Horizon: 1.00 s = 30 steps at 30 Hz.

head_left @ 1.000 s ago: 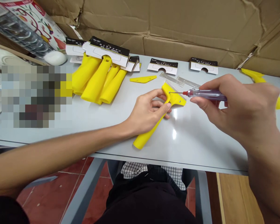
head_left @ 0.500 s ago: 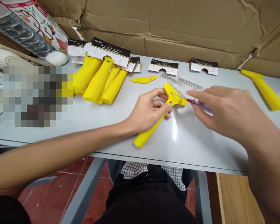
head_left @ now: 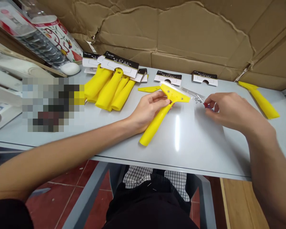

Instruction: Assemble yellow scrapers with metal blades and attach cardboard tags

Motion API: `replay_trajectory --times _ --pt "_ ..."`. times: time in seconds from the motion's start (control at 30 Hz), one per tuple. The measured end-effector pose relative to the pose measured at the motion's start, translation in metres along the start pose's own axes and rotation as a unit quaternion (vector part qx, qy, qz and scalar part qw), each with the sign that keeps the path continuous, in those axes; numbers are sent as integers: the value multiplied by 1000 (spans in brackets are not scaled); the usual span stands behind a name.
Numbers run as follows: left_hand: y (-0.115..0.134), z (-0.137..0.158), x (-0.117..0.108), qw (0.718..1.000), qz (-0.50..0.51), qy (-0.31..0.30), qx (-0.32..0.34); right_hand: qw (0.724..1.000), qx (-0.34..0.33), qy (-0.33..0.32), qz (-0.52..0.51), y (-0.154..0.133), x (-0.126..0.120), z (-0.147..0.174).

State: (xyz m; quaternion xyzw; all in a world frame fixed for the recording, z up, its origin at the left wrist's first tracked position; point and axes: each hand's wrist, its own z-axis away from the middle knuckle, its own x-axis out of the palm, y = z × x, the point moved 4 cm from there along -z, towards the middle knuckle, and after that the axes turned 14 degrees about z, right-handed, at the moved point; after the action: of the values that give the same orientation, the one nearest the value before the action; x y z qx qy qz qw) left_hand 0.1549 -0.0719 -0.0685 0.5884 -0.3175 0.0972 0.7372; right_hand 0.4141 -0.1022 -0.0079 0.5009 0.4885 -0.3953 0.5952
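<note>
My left hand [head_left: 152, 109] is closed on a yellow scraper [head_left: 156, 125] near its head, where two screws show; its handle slants toward the table's front edge. A screwdriver [head_left: 207, 106] with a red collar is in my closed right hand [head_left: 231, 109], its thin shaft pointing up and left. Several small screws [head_left: 198, 100] lie by the screwdriver's tip. Behind them rests a metal blade strip [head_left: 191, 92], partly covered by the scraper head. A loose yellow plate [head_left: 149, 89] lies just behind my left hand.
Several carded yellow scrapers [head_left: 109, 92] are piled at the left. Two header cards [head_left: 168, 77] lie by the cardboard wall [head_left: 181, 38]. Another yellow scraper body [head_left: 263, 100] lies far right. A plastic bottle [head_left: 46, 43] and a patterned cup [head_left: 61, 39] stand at the back left.
My right hand has drawn the screwdriver off the scraper and to the right, over by the loose screws. My left hand keeps its grip; the scraper head has turned to lie flatter. The view has shifted slightly.
</note>
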Motion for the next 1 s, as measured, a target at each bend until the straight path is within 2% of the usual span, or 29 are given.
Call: replay_trajectory --times 0.13,0.4,0.6,1.0 --pt "1 -2 -1 1000 23 12 -14 999 3 -54 6 5 11 -2" --pt "8 -7 -6 996 59 57 -20 997 7 -72 -1 5 14 -4" --pt "8 -6 0 998 49 35 -21 996 40 -74 33 5 13 -3" --pt "4 -8 -3 998 43 31 -27 996 18 -79 24 1 15 -4"
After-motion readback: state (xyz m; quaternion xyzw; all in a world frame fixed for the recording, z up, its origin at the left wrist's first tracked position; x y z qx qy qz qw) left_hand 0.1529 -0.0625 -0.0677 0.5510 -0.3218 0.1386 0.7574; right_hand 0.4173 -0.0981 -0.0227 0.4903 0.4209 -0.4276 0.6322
